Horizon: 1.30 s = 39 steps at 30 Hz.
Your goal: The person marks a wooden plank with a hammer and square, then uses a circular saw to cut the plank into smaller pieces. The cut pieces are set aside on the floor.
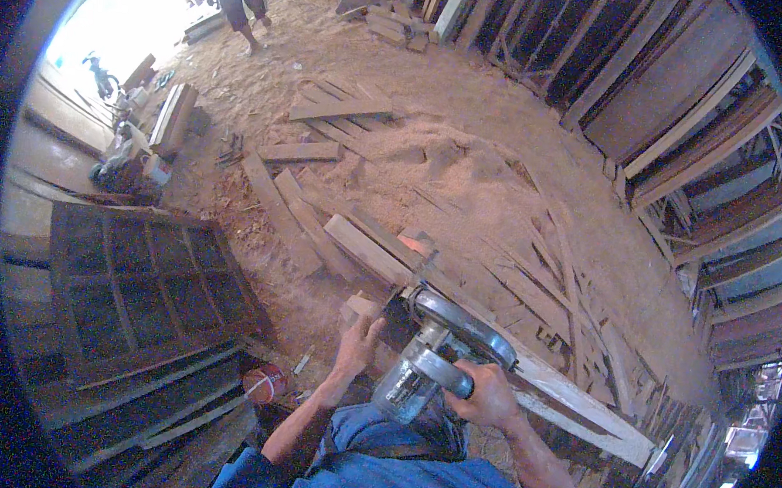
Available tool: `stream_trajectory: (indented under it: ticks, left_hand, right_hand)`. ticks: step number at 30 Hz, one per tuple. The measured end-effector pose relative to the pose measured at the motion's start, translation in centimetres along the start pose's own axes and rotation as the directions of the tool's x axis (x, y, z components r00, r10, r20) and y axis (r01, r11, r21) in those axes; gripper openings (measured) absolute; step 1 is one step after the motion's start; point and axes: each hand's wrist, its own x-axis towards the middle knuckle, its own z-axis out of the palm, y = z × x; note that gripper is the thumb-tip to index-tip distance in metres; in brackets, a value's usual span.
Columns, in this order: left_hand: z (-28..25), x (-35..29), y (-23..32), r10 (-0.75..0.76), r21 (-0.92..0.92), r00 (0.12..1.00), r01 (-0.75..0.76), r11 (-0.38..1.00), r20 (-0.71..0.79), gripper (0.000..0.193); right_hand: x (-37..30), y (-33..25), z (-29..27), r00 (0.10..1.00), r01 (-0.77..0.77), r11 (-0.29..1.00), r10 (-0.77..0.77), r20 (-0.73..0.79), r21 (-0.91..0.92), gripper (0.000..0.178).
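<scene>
My right hand (482, 394) is wrapped round the rear handle of a metal circular saw (457, 321), in front of my body. The saw sits at the near end of a pale wooden board (369, 250); its blade is hidden from here. To the left of the saw, my left hand (358, 340) is closed on a small pale wood block (359, 306), thumb toward the saw. A long light-coloured beam (576, 407) runs from under the saw toward the lower right.
Sawdust (464, 173) covers the floor, with loose planks (340, 111) ahead. A dark paned wooden frame (145, 281) leans at left near a red container (264, 384). Boards (709, 162) stand stacked along the right. Another person (237, 2) stands far off, upper left.
</scene>
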Motion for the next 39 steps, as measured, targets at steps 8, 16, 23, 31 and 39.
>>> stream_trajectory:
  ticks: [8,16,23,31,39]
  left_hand:
    - [-0.8,-0.1,1.0,-0.023,0.019,0.999,0.023,1.0,0.032,0.046]
    - [-1.0,-0.5,1.8,-0.056,-0.011,0.998,0.056,0.998,-0.006,0.045]
    - [-1.1,-0.2,1.3,0.024,0.022,1.0,-0.024,0.999,-0.012,0.044]
    - [-1.4,0.1,1.0,0.029,-0.05,1.0,-0.029,0.998,0.001,0.044]
    - [-1.8,-0.2,1.5,0.061,-0.048,0.998,-0.063,0.997,-0.033,0.044]
  right_hand:
    - [0.4,-1.1,-0.7,0.997,-0.053,0.998,0.051,0.055,0.041,0.026]
    - [0.5,-1.3,-1.1,0.994,-0.055,0.998,0.058,0.097,-0.031,0.039]
    - [0.4,-1.1,-0.9,0.992,-0.057,0.998,0.059,0.113,-0.017,0.043]
    - [0.5,-1.1,-0.5,0.997,-0.007,1.0,0.009,0.078,-0.03,0.039]
    - [0.7,-1.6,-0.7,0.996,-0.012,1.0,0.01,0.083,0.016,0.038]
